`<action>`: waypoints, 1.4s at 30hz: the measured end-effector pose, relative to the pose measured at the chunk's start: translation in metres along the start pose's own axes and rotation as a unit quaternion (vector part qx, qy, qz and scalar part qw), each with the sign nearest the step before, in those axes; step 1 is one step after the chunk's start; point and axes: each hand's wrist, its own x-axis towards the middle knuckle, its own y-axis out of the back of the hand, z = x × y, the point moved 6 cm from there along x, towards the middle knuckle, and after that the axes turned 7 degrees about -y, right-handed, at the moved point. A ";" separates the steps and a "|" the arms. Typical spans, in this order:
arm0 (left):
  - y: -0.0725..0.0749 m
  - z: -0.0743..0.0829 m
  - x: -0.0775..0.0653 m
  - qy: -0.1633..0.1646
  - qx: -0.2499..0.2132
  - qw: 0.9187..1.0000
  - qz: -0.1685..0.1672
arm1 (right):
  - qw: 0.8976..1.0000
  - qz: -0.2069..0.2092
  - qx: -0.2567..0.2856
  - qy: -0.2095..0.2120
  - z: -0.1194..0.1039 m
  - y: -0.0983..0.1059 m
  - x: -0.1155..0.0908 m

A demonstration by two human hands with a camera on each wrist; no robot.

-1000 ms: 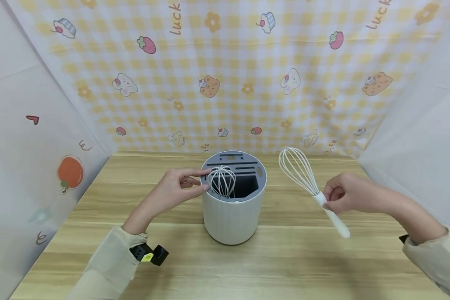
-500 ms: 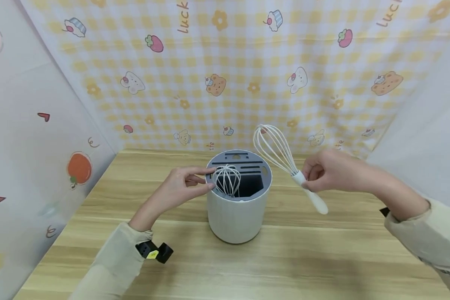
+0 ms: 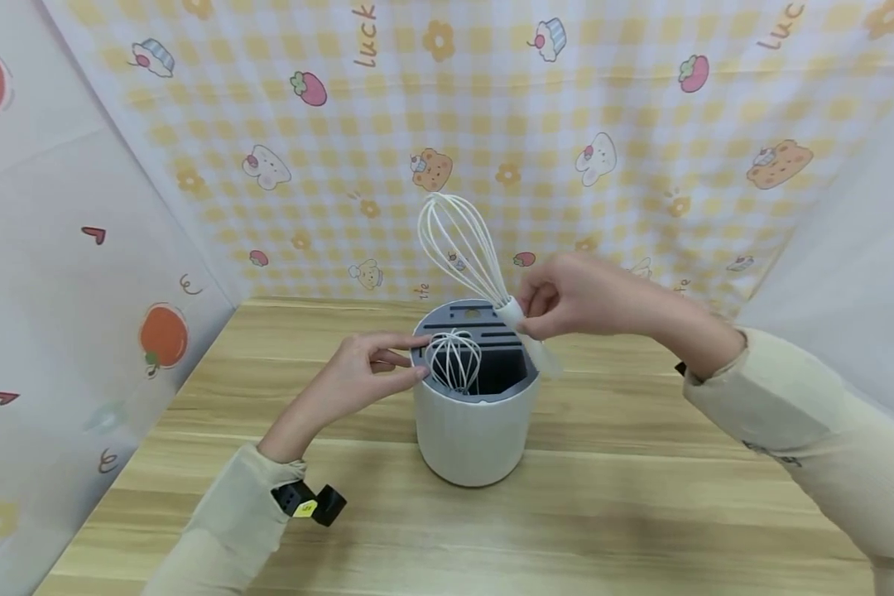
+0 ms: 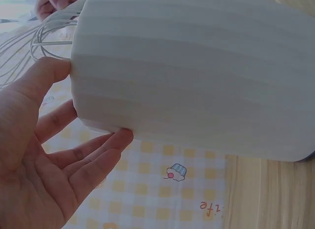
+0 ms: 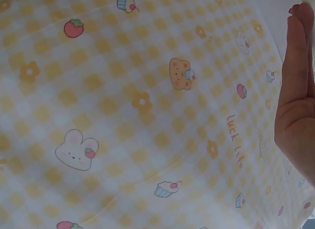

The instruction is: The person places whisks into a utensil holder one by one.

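A white utensil holder (image 3: 471,443) with a grey slotted top stands on the table. The balloon end of one white whisk (image 3: 456,364) sticks up from its large opening. My left hand (image 3: 368,364) rests on the holder's left side, thumb and fingertips touching the wall near the rim, as the left wrist view shows on the holder (image 4: 187,76). My right hand (image 3: 588,294) pinches a second white whisk (image 3: 510,313) by its handle. It is tilted, wires up and to the left, with the handle's end overlapping the holder's right rim.
The wooden table (image 3: 328,550) lies under the holder. A yellow checked cloth (image 3: 328,149) with cartoon prints hangs behind it, and a white printed sheet (image 3: 52,331) stands on the left. A black wrist device (image 3: 305,501) sits at the left sleeve.
My right hand has carried the whisk leftward and up, from beside the holder to over its right rim. The left hand stays at the holder. The head view has shifted slightly.
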 end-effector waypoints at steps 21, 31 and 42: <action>-0.006 0.000 0.004 0.002 0.006 1.000 -0.003 | 0.984 -0.111 0.120 0.078 0.019 -0.036 0.026; -0.004 -0.002 0.003 0.012 0.010 1.000 -0.004 | 0.972 -0.192 0.093 0.097 0.017 -0.048 0.033; 0.001 -0.003 0.001 0.010 0.015 1.000 0.005 | 0.966 -0.213 -0.022 0.146 -0.005 -0.053 0.048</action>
